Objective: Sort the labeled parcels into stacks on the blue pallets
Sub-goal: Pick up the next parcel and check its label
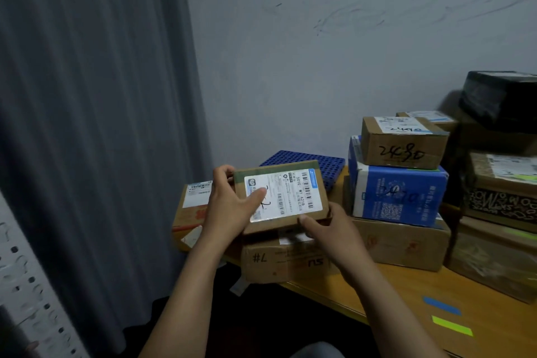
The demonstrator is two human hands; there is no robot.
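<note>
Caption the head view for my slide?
A flat labeled parcel gripped by the left hand and right hand, blue pallet behind.

- Setting: small indoor parcel sorting and storage room, dim light.
- Cardboard parcels (402, 142) stacked on a wooden bench (406, 293) at right; printed barcode labels, one box hand-marked "2490".
- Blue plastic grid pallet (316, 161) at the far end of the bench, by the wall.
- Blue tape strip (441, 306) and green tape strip (452, 326) on near bench top.
- Scuffed grey wall (319, 52) far; grey curtain (96, 125) left; perforated metal rack upright (26, 285) near left.
</note>
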